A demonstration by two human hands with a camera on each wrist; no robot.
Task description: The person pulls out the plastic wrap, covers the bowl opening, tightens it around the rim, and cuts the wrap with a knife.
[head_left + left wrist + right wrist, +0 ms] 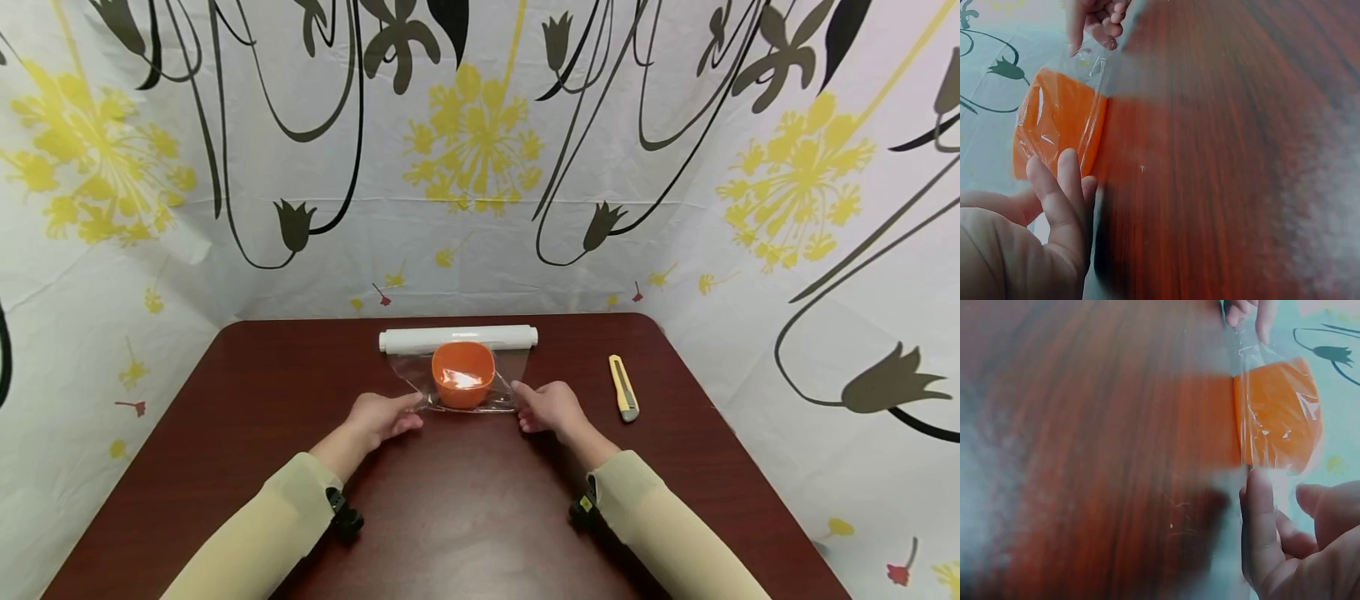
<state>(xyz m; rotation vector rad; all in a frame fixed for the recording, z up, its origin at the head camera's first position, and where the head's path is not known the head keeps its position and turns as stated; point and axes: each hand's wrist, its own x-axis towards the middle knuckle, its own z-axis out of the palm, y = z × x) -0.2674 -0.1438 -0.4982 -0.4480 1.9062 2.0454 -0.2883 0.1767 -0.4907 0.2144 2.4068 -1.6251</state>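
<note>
An orange bowl (463, 385) sits on the table under a sheet of clear plastic wrap (408, 367). Behind it lies the white roll of wrap (457, 338), from which the sheet runs forward over the bowl. My left hand (384, 420) pinches the sheet's near left corner, close beside the bowl. At the near right corner, my right hand (553, 409) holds the wrap between thumb and fingers. Both wrist views show the creased, shiny film over the bowl (1063, 119), with its front edge bunched between the hands. The exact finger contact is partly hidden.
A yellow box cutter (624, 388) lies on the table to the right of my right hand. The dark red wooden table (465, 492) ends at a patterned white curtain (480, 250) behind and at both sides.
</note>
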